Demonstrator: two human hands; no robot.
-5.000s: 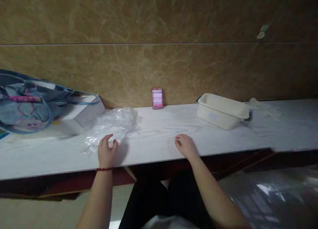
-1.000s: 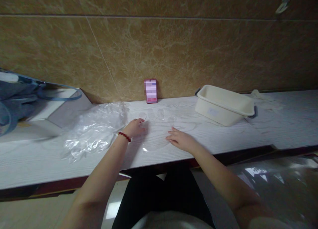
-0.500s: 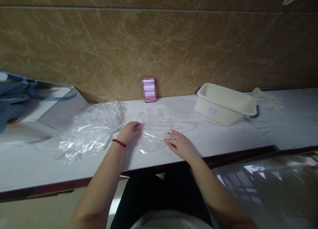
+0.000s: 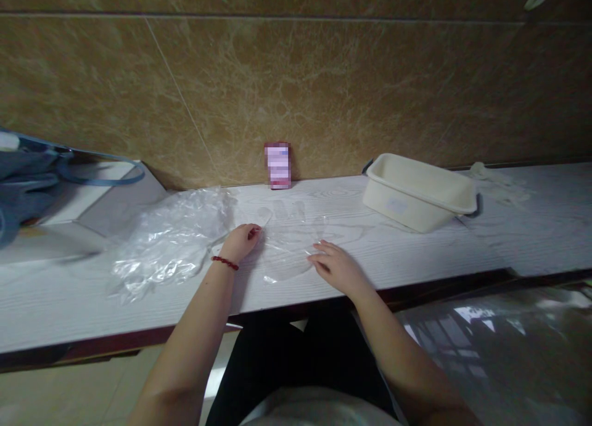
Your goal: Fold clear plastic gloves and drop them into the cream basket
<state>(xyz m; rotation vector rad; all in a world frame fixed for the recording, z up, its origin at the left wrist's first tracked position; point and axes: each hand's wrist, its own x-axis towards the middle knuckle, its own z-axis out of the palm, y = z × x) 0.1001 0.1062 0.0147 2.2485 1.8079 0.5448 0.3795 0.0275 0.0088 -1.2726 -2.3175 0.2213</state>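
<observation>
A clear disposable plastic glove (image 4: 289, 262) lies spread on the white wood-grain table in front of me, its finger shapes pointing toward the wall. At its left edge, near the thumb part, my left hand (image 4: 241, 242) is closed in a pinch on the thin film. My right hand (image 4: 340, 269) has its thumb and forefinger together at the glove's right edge, with the other fingers stretched out. A red bead bracelet (image 4: 225, 262) circles my left wrist. Left of the glove lies a crumpled heap of clear plastic (image 4: 171, 241).
A phone (image 4: 278, 166) leans against the brown marbled wall. To the right stands a cream plastic basin (image 4: 411, 207) with dark handles; pale, thin crumpled material (image 4: 502, 182) lies beyond it. At far left, a blue bag (image 4: 28, 188) rests by a white box (image 4: 111, 192). The table's front edge (image 4: 296, 303) runs close to me.
The view has shifted very slightly. Both hands stay at the glove's edges, and its film has shifted a little, with fewer bright creases beside my left hand.
</observation>
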